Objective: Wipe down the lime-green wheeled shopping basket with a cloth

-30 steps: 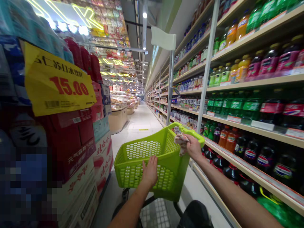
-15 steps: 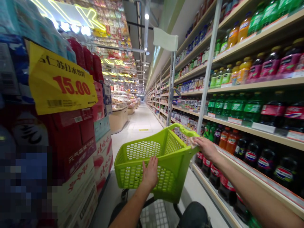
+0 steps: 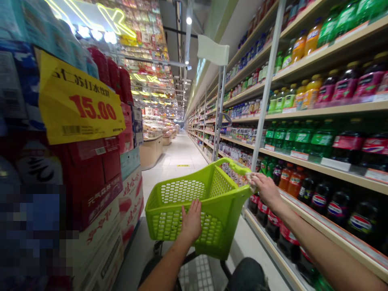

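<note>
A lime-green shopping cart (image 3: 218, 210) with perforated plastic sides stands in front of my knees, turned slantwise in the aisle. Against its near side, by the rim, my left hand (image 3: 192, 221) lies flat with its fingers stretched out. At the right end of the cart's handle, my right hand (image 3: 266, 189) has its fingers closed on a crumpled white cloth (image 3: 251, 180), which touches the green plastic. Part of the cloth is hidden by the fingers. No goods show inside the basket.
Shelves of soft drink bottles (image 3: 318, 198) run along the right. Stacked drink cartons (image 3: 130, 194) rise close on the left, under a yellow price sign (image 3: 81, 103). A pale post sign (image 3: 213, 50) stands behind the cart; the tiled floor (image 3: 182, 151) stretches beyond.
My right hand has shifted slightly right with the cloth, toward the handle's end. My left hand and the cart have stayed nearly still.
</note>
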`<move>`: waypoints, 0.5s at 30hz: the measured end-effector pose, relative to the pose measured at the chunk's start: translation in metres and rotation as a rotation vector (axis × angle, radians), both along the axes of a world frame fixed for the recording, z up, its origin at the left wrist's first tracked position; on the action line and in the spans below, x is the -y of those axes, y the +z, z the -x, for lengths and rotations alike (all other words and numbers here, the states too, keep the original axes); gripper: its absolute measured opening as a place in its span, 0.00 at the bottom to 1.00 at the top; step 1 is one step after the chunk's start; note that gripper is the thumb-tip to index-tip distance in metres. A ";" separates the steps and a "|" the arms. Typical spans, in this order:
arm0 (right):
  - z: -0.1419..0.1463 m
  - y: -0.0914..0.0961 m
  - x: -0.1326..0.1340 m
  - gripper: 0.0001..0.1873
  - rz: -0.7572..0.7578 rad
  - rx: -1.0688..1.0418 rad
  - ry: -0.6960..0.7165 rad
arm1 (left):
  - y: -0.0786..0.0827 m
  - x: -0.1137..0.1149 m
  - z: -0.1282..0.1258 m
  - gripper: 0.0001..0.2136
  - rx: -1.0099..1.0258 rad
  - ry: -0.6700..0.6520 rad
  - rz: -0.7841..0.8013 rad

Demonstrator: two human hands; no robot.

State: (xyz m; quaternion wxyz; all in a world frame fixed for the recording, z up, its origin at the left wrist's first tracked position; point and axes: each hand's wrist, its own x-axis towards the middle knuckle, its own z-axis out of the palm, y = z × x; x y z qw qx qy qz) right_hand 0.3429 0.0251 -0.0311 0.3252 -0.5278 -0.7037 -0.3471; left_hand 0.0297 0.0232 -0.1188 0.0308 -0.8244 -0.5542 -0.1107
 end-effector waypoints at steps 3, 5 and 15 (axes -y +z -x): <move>0.014 -0.004 0.003 0.15 0.040 0.034 0.051 | 0.002 0.001 -0.002 0.39 -0.002 0.009 0.005; 0.050 -0.018 0.002 0.13 0.085 0.093 0.150 | 0.003 0.001 -0.001 0.39 -0.009 0.009 0.005; 0.003 -0.005 0.001 0.15 0.045 0.100 -0.063 | 0.003 0.001 0.000 0.39 -0.020 0.010 0.020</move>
